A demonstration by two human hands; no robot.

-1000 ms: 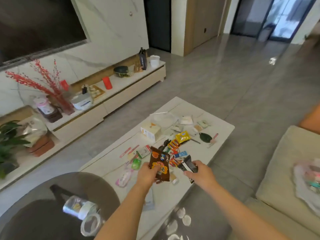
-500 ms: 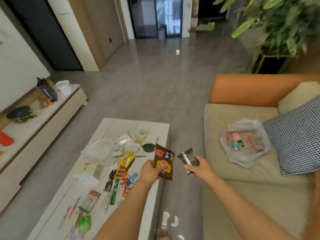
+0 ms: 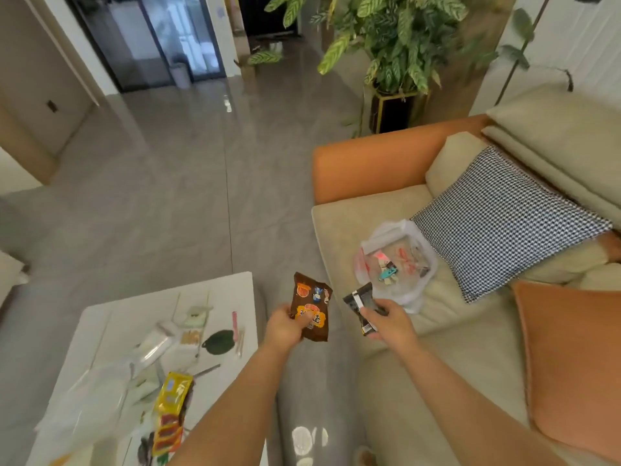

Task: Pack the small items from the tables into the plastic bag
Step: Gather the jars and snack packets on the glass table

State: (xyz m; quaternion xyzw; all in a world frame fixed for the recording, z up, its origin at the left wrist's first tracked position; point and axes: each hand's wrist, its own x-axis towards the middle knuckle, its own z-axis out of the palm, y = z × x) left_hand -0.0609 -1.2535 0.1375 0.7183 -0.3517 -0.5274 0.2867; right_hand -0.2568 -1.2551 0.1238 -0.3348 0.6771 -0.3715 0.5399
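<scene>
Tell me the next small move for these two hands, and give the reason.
Probably carry the right hand forward and drop its dark packet into the plastic bag. That hand is nearest the bag, which lies open on the sofa seat with items inside. The left hand with the brown snack packet can follow.

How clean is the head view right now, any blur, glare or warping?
Head view: table items at lower left are motion-smeared; the brown snack packet and plastic bag read fairly sharp. Window glare streaks the floor. Wide-angle warp bends the sofa edges.
</scene>
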